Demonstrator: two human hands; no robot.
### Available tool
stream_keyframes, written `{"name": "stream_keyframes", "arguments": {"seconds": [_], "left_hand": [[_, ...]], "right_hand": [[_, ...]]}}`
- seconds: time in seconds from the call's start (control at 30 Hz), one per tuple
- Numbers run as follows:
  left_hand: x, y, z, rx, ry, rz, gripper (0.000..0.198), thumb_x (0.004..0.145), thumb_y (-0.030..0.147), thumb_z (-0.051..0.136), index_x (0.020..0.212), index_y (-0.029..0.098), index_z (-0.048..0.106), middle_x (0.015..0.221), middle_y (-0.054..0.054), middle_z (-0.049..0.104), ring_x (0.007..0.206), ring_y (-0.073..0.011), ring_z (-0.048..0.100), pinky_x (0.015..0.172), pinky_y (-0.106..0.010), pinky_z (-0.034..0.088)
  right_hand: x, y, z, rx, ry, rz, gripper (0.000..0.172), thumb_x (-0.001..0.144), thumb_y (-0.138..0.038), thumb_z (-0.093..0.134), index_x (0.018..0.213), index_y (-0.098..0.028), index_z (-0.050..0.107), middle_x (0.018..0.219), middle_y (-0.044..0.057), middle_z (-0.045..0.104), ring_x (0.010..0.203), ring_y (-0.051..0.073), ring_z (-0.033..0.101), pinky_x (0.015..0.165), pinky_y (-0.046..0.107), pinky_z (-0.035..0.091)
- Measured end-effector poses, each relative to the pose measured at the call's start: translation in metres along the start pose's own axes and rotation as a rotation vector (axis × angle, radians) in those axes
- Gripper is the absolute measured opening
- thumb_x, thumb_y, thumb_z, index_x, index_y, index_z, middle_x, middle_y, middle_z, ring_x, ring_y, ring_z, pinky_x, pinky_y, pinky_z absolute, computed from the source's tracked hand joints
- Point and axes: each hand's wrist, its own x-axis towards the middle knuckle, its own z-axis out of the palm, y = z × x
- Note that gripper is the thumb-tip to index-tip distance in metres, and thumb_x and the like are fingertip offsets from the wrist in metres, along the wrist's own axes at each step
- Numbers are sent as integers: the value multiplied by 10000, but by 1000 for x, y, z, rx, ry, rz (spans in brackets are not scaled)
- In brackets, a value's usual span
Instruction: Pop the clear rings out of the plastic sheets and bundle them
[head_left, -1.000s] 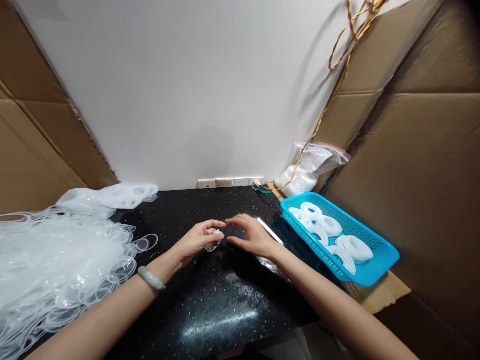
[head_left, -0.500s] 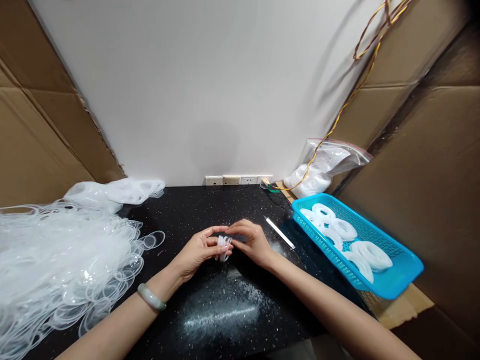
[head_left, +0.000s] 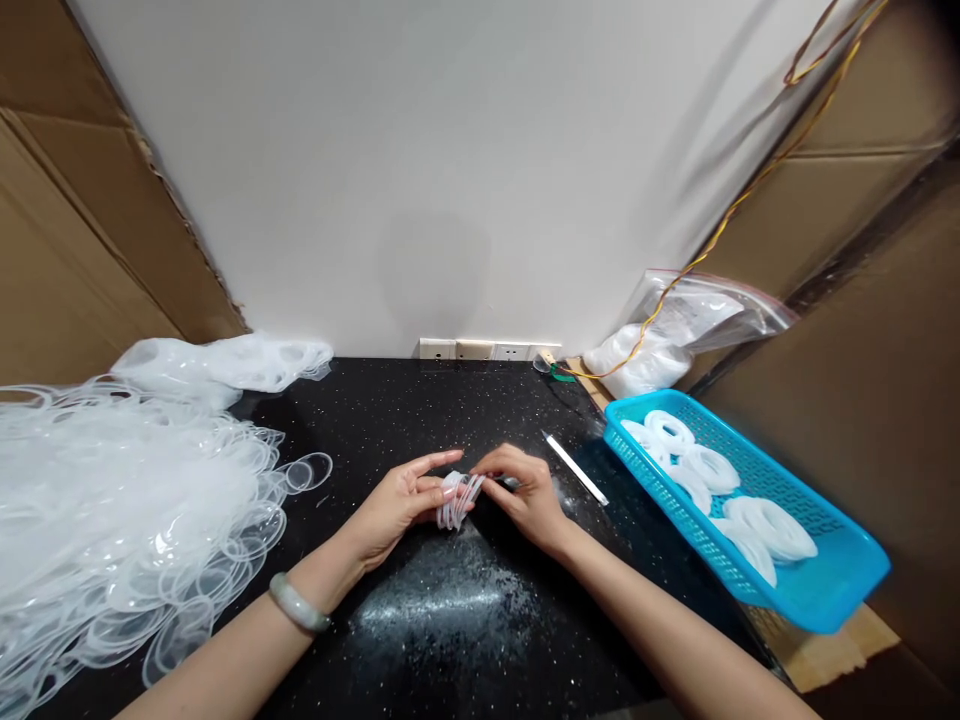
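Observation:
A small bundle of clear plastic rings (head_left: pixel 456 502) sits between my two hands, above the black speckled countertop (head_left: pixel 450 610). My left hand (head_left: pixel 397 503) curls around the bundle's left side, with the index finger stretched past it. My right hand (head_left: pixel 525 495) pinches the bundle's right side with its fingertips. Part of the bundle is hidden by my fingers, so I cannot count its rings. A pale green bangle (head_left: pixel 298 603) circles my left wrist.
A large heap of clear rings (head_left: pixel 112 500) lies left of my hands. To the right stand a blue plastic basket (head_left: pixel 697 530) holding white coils and a white strip (head_left: pixel 576 468). A zip bag (head_left: pixel 694 320), wall sockets (head_left: pixel 489 349), yellow wires and cardboard sheets surround the counter.
The small piece in my left hand has become a fuller bundle held by both hands. My hands have closed together, and the whole view has shifted as my head moved.

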Motion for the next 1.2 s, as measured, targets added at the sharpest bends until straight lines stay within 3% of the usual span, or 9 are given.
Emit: {"name": "stream_keyframes", "arguments": {"seconds": [0.13, 0.23, 0.33, 0.57, 0.67, 0.83, 1.0, 1.2], "left_hand": [[5, 0, -7, 82, 141, 82, 581, 757, 266, 745, 1271, 121, 517, 933, -112, 746, 769, -170, 699, 772, -286, 524], [9, 3, -16, 116, 258, 128, 506, 781, 286, 707, 1227, 113, 539, 877, -93, 746, 697, -139, 679, 739, -261, 519], [11, 6, -21, 88, 289, 94, 514, 784, 316, 692, 1231, 124, 526, 910, -98, 743, 689, -133, 672, 709, -252, 516], [12, 4, -22, 226, 301, 141, 633, 683, 348, 790, 1218, 118, 542, 860, -87, 748, 728, -180, 687, 686, -260, 501], [13, 4, -22, 266, 337, 161, 630, 696, 383, 776, 1218, 113, 552, 814, -85, 749, 726, -202, 694, 677, -275, 497], [13, 7, -24, 287, 412, 230, 608, 699, 419, 772, 1194, 129, 570, 847, -85, 750, 686, -183, 685, 660, -264, 497], [12, 10, -24, 289, 460, 251, 582, 714, 416, 760, 1188, 135, 575, 885, -87, 744, 673, -163, 670, 686, -268, 512], [11, 10, -21, 291, 435, 215, 539, 728, 404, 752, 1168, 138, 591, 919, -94, 737, 685, -155, 655, 685, -267, 515]], "right_hand": [[5, 3, -9, -121, -17, 215, 105, 833, -208, 619, 784, -164, 700, 712, 30, 679, 608, 126, 576, 588, 229, 432], [14, 14, -18, -241, -148, 387, 86, 800, -213, 655, 765, -174, 723, 699, 25, 699, 608, 136, 604, 566, 219, 417], [22, 26, -27, -325, -281, 469, 57, 764, -195, 694, 757, -184, 750, 699, 34, 718, 635, 161, 637, 591, 229, 433], [19, 31, -41, -283, -135, 382, 85, 787, -188, 686, 816, -193, 766, 811, 44, 733, 722, 159, 654, 678, 233, 457], [14, 42, -47, -324, -162, 395, 70, 777, -218, 711, 801, -185, 768, 782, 45, 706, 687, 145, 620, 641, 231, 439], [4, 58, -46, -343, -147, 320, 142, 852, -252, 647, 912, -196, 763, 791, 42, 660, 692, 136, 592, 639, 235, 433], [2, 56, -47, -329, -89, 213, 218, 913, -295, 568, 1007, -207, 744, 784, 38, 620, 702, 132, 588, 634, 233, 440], [4, 50, -57, -288, -92, 218, 115, 865, -226, 634, 871, -185, 741, 802, 39, 685, 708, 134, 620, 651, 231, 444]]}}
